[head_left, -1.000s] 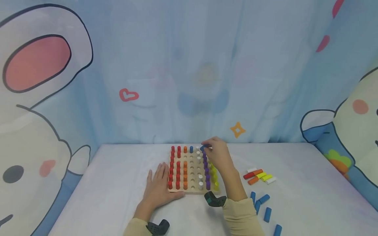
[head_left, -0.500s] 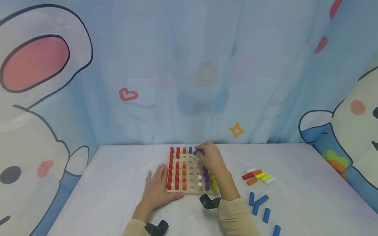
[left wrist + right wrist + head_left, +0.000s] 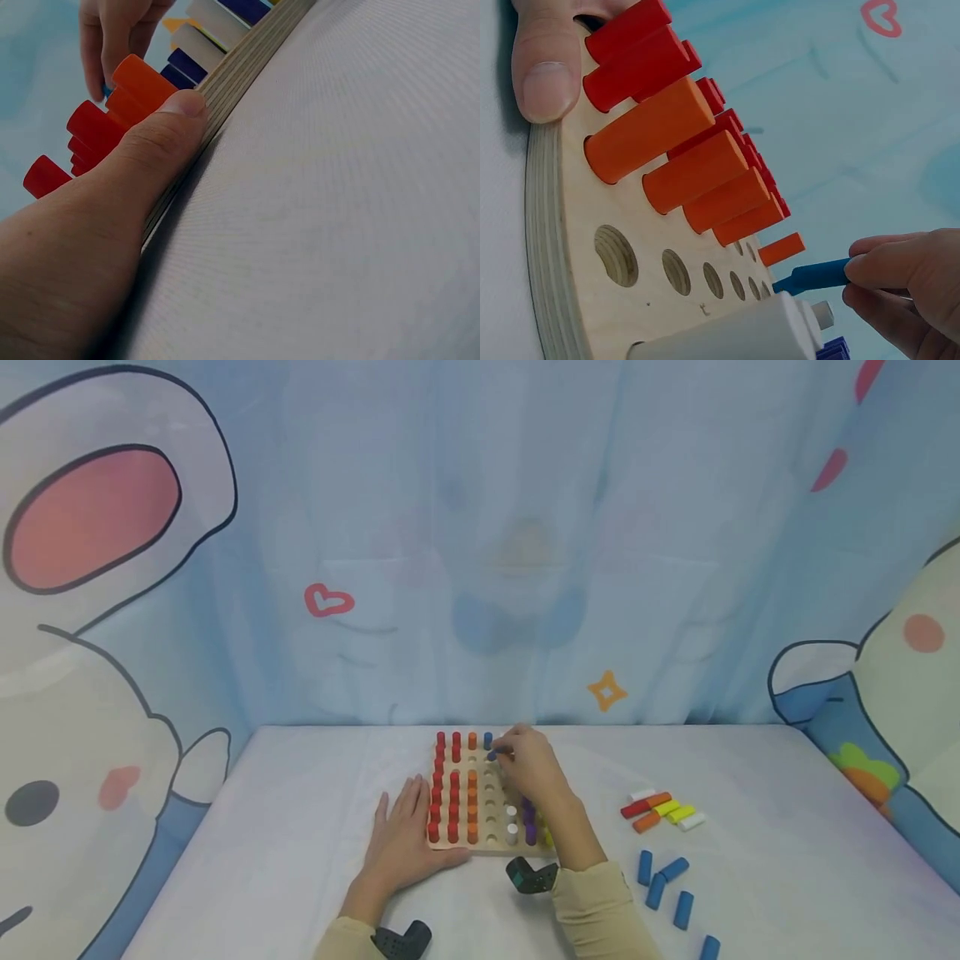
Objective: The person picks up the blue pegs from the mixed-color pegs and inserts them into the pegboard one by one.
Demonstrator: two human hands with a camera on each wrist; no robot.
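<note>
A wooden pegboard (image 3: 491, 850) lies on the table, holding red, orange, blue, white, purple and yellow pegs in columns. My right hand (image 3: 531, 766) is over its far part, pinching a blue peg (image 3: 821, 275) between thumb and fingers. The peg's lower end is close to the second hole from the back in the fourth column, just nearer than a standing blue peg (image 3: 488, 740). My left hand (image 3: 408, 835) rests against the board's near left corner, its fingers along the left side and the thumb (image 3: 161, 131) on the near edge. The right hand hides part of the right-hand columns.
Right of the board lies a group of loose white, red, orange and yellow pegs (image 3: 660, 810). Nearer the front are several loose blue pegs (image 3: 683, 910). Each wrist bears a black device (image 3: 532, 877). A printed curtain (image 3: 525, 568) hangs behind the table.
My right hand has moved left and slightly nearer with the blue peg, from the board's far right to its fourth column. The left hand has stayed on the near left corner.
</note>
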